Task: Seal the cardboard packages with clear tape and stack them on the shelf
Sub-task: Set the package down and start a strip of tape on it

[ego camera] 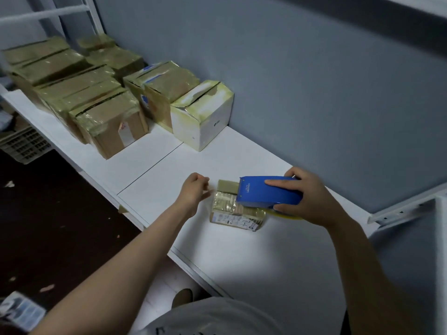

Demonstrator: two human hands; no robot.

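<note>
White shelf under a grey wall carries everything. My right hand grips the blue dispenser by its rear, and the toothed end lies over the package. My left hand hangs just left of the package, fingers loosely curled round nothing I can see; blur hides whether it touches. To do this well, I judge, I should flatten that hand on the package to pin it, keep the dispenser low, draw the tape straight along the seam, then tip the teeth down for a clean cut. Well left of the package, against the wall, stand the taped boxes.
</note>
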